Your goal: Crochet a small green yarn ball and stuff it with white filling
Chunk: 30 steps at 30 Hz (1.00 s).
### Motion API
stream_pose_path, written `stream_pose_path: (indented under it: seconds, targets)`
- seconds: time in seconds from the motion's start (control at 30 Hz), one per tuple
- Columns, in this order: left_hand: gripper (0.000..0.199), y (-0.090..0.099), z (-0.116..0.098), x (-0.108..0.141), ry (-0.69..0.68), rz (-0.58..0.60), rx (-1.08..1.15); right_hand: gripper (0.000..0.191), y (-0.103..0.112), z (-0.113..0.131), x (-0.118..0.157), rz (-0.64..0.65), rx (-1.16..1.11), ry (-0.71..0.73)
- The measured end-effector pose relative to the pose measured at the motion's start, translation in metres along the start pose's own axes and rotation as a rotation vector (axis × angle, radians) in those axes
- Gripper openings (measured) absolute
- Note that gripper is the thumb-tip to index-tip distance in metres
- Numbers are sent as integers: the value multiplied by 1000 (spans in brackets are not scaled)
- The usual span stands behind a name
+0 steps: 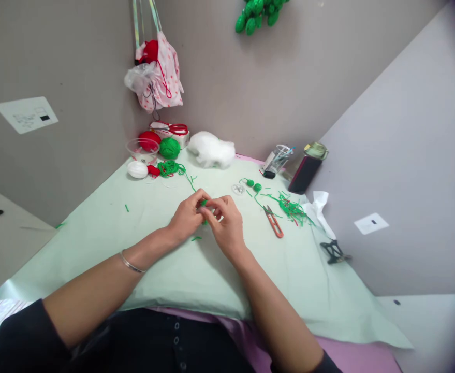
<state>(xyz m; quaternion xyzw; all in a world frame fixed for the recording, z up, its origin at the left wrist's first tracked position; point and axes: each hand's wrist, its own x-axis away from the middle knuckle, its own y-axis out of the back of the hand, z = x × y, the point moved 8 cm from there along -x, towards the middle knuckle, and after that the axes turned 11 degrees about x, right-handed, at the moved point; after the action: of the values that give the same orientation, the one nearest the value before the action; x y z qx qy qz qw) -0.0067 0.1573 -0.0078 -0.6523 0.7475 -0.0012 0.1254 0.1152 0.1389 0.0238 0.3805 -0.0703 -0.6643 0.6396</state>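
Over the table (165, 282), the left hand (187, 217) and the right hand (226, 224) are meeting, each grip pinching nearly closed on a small green yarn piece (204, 203) that is sitting between the fingertips; a green strand (189, 181) is running from a green tangle (169, 168) toward the left hand, while 2 green balls (257, 187) are lying near orange-handled snips (275, 224)

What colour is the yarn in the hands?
The yarn is green, best seen in the head view.

One green workpiece (204, 203); two small green balls (250, 183) (257, 187); one orange cutter (276, 227); two white panels (26, 115) (371, 224); one bracelet (131, 263).
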Motion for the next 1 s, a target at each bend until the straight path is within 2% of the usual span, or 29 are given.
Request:
stream_pose_path:
  seconds: [0.2,0.37,0.47,0.6,0.83,1.0]
  targets:
    - [22,-3,6,-5,57,10,115,7,4,-15,-4,-10,-144,-104]
    - [33,-7,1,-4,138,88,241,14,8,-23,-7,-23,-219,-163]
    - [35,-9,-2,-3,148,121,289,12,13,-23,-7,-63,-217,-157]
    - [36,-8,2,-4,112,100,279,8,15,-21,-6,-104,-198,-114]
    - [32,-1,7,-5,38,59,198,13,6,-9,-2,-45,-185,-3]
    - [33,-4,6,-4,32,91,159,15,4,-17,-4,-49,-215,-39]
